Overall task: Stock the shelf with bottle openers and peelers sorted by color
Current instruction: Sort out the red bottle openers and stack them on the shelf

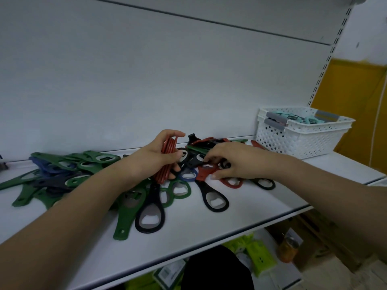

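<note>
On the white shelf lies a mixed heap of bottle openers. My left hand grips an upright stack of red openers above the heap's middle. My right hand reaches into the pile and pinches a red opener lying flat. Green openers and blue openers are heaped at the left. Black openers lie near the front, one more to its right. Another red opener sits under my right hand.
A white perforated basket holding teal items stands at the shelf's right back. The shelf's back panel rises behind the heap. Below the front edge, a lower shelf holds yellow-green packets and an orange jar.
</note>
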